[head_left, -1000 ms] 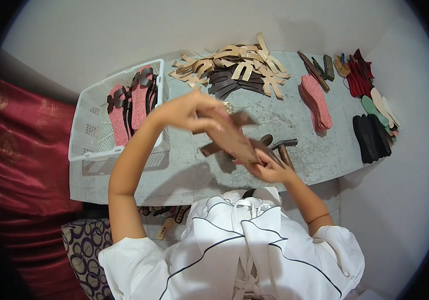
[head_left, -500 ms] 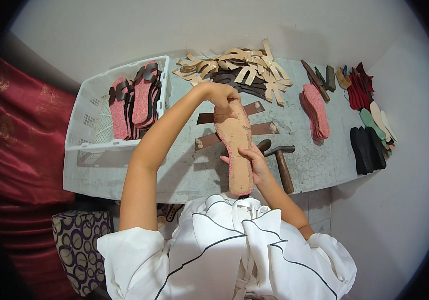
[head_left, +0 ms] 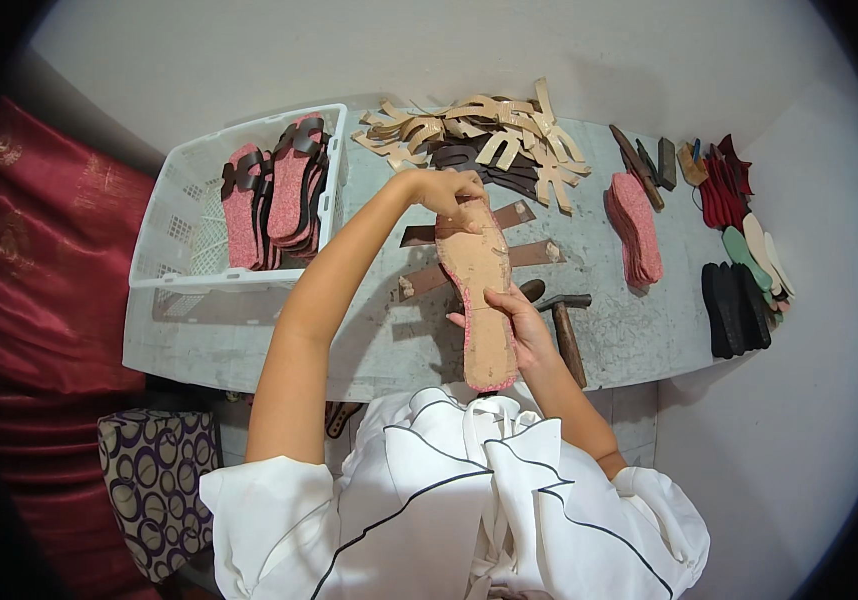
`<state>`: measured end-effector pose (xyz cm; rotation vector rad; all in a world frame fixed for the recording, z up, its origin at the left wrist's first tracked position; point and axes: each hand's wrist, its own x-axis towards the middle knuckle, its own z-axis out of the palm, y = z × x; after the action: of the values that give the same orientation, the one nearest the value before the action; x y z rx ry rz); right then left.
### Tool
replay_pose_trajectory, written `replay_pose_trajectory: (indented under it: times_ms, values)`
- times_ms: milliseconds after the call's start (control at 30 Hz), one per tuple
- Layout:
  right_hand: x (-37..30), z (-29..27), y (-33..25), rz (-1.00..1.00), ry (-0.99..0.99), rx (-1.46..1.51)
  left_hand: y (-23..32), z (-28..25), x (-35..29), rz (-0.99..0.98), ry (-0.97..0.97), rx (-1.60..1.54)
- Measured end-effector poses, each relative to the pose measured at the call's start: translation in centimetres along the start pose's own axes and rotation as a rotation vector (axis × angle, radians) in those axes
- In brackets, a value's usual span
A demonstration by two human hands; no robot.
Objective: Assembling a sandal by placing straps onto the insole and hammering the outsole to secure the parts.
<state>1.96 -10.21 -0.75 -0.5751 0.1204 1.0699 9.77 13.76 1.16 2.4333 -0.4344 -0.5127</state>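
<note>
The grey surface (head_left: 589,255) carries a white basket (head_left: 181,205) at left, tan pieces (head_left: 511,128) upper centre, pink soles (head_left: 633,232) and a hammer (head_left: 569,345) right of centre, black soles (head_left: 735,312) far right.

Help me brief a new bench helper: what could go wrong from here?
The hammer lies close to the right hand, its handle reaching toward the near edge of the table, so a bump might knock it off. The brown straps stick out on both sides of the sole, so they could snag or be pulled askew if the left hand or right hand turns it carelessly.
</note>
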Motion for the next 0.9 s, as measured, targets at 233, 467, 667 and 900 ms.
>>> replay_pose_trajectory:
  times_ms: [233, 467, 667, 900]
  values:
    - [-0.4, -0.4, 0.0, -0.034, 0.007, -0.072, 0.5, 0.0, -0.3, -0.015, 0.004, 0.015]
    - [-0.3, -3.1, 0.5, -0.244, 0.186, -0.545, 1.1, -0.1, -0.5, -0.032, -0.038, -0.052]
    - [1.2, -3.6, 0.2, -0.171, 0.040, -0.660, 1.7, -0.1, -0.5, -0.069, -0.085, -0.174]
    - [1.4, -3.0, 1.0, -0.115, -0.012, -0.562, 0.6, -0.6, 0.3, 0.043, -0.185, -0.200]
